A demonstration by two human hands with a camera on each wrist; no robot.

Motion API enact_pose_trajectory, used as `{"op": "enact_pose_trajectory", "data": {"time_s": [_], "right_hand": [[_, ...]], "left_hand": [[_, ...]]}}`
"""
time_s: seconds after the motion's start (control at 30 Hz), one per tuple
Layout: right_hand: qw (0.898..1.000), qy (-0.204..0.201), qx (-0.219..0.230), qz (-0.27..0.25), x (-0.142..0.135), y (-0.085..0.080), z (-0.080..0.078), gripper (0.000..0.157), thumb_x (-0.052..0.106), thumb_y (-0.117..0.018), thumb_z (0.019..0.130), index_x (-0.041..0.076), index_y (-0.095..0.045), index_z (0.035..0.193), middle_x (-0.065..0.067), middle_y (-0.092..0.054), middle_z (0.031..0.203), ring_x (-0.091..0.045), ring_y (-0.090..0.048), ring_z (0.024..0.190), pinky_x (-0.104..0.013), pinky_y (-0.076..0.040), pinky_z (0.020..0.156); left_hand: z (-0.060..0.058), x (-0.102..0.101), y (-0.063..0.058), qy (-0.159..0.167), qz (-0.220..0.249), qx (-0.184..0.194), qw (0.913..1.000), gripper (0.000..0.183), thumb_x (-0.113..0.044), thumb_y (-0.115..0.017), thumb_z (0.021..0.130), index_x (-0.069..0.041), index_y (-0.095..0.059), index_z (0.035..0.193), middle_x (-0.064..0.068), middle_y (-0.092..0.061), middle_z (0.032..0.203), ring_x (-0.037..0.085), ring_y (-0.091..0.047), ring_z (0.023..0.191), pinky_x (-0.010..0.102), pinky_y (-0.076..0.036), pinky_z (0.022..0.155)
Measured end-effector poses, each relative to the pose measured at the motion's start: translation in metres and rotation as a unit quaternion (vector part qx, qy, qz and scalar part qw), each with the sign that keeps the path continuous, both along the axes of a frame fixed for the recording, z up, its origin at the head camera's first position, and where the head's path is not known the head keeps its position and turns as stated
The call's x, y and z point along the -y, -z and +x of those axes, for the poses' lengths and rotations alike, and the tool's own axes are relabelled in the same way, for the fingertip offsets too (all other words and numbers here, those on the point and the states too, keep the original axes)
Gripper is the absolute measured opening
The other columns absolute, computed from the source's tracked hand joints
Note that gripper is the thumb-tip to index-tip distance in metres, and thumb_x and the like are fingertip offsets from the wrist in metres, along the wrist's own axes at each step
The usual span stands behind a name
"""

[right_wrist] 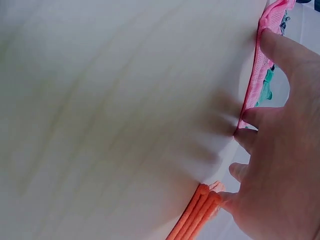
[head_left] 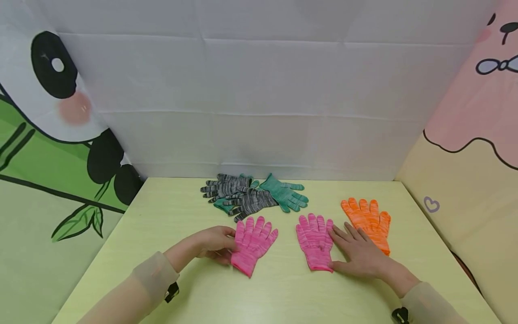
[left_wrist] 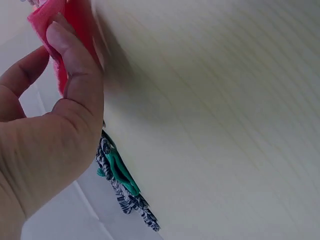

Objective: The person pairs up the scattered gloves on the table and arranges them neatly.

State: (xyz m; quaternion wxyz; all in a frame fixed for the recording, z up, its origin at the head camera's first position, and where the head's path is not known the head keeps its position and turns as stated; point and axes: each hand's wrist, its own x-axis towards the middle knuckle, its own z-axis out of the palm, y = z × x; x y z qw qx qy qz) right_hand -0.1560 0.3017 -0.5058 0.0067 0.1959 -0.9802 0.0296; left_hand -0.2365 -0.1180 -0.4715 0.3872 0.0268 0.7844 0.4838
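Observation:
Two pink knit gloves lie on the table, fingers pointing away. My left hand (head_left: 213, 245) pinches the outer edge of the left pink glove (head_left: 252, 246) between thumb and fingers; the left wrist view shows that pink edge (left_wrist: 56, 30) raised under the thumb. At the right pink glove (head_left: 314, 245), my right hand (head_left: 361, 257) lies palm down with fingers spread. Its thumb and index fingertip touch the glove's right edge, with the pink cuff (right_wrist: 255, 75) by the thumb in the right wrist view. An orange glove (head_left: 369, 222) lies just beyond the right hand, partly covered by it.
At the table's back, grey-black striped gloves (head_left: 259, 200) lie heaped with green gloves (head_left: 285, 192). A white cloth wall (head_left: 259, 112) rises behind the pale yellow table (head_left: 275, 297), and printed panels stand on both sides.

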Motion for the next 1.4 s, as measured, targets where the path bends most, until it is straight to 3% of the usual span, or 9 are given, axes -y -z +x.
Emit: {"op": "enact_pose_trajectory", "data": {"time_s": [0.2, 0.5, 0.73, 1.0, 1.23, 1.4], "right_hand": [[1.000, -0.004, 0.012, 0.003, 0.000, -0.002, -0.001, 0.091, 0.076, -0.042, 0.078, 0.017, -0.030, 0.146, 0.000, -0.023, 0.152, -0.034, -0.011, 0.139, -0.057, -0.011, 0.107], [0.999, -0.001, 0.033, -0.005, 0.001, -0.005, -0.002, 0.091, 0.076, -0.043, 0.077, 0.019, -0.029, 0.147, 0.001, -0.024, 0.152, -0.034, -0.010, 0.139, -0.058, -0.010, 0.107], [0.999, 0.000, 0.033, -0.004, 0.001, -0.003, -0.002, 0.092, 0.077, -0.042, 0.077, 0.020, -0.028, 0.147, 0.002, -0.023, 0.152, -0.034, -0.010, 0.139, -0.058, -0.011, 0.106], [0.999, 0.000, 0.035, -0.007, 0.002, -0.004, -0.002, 0.092, 0.077, -0.043, 0.077, 0.019, -0.029, 0.147, 0.001, -0.023, 0.152, -0.034, -0.011, 0.139, -0.059, -0.009, 0.107], [0.999, -0.002, 0.034, -0.012, 0.002, -0.004, -0.002, 0.092, 0.076, -0.044, 0.077, 0.018, -0.028, 0.147, 0.001, -0.023, 0.152, -0.034, -0.011, 0.139, -0.059, -0.010, 0.106], [0.999, -0.004, 0.033, -0.012, 0.001, -0.003, -0.002, 0.091, 0.075, -0.044, 0.078, 0.018, -0.028, 0.147, 0.001, -0.023, 0.152, -0.034, -0.011, 0.139, -0.059, -0.009, 0.107]], "left_hand": [[0.002, -0.002, 0.002, 0.009, 0.014, 0.006, 0.9998, 0.041, -0.022, -0.069, 0.084, -0.005, -0.053, 0.118, 0.013, -0.066, 0.082, 0.018, -0.061, 0.055, 0.033, -0.055, 0.057], [0.004, -0.004, 0.007, 0.004, 0.020, -0.006, 0.9998, 0.042, -0.004, -0.065, 0.084, -0.004, -0.049, 0.123, 0.013, -0.065, 0.080, 0.014, -0.058, 0.050, 0.030, -0.053, 0.050], [0.007, -0.007, 0.005, -0.002, 0.031, 0.005, 0.9995, 0.054, -0.019, -0.071, 0.082, -0.004, -0.046, 0.128, 0.016, -0.067, 0.081, 0.019, -0.063, 0.055, 0.032, -0.054, 0.052], [0.008, -0.011, 0.007, -0.010, 0.020, -0.004, 0.9997, 0.042, -0.017, -0.069, 0.084, -0.007, -0.051, 0.121, 0.012, -0.065, 0.079, 0.013, -0.057, 0.047, 0.027, -0.052, 0.047], [0.009, -0.011, 0.013, -0.006, 0.053, -0.011, 0.9985, 0.052, -0.002, -0.063, 0.085, -0.002, -0.042, 0.132, 0.015, -0.066, 0.085, 0.013, -0.059, 0.049, 0.024, -0.050, 0.045], [0.007, -0.013, 0.014, 0.003, 0.084, -0.032, 0.9960, 0.059, -0.004, -0.063, 0.086, -0.002, -0.036, 0.138, 0.014, -0.066, 0.090, 0.015, -0.060, 0.053, 0.025, -0.051, 0.047]]}}
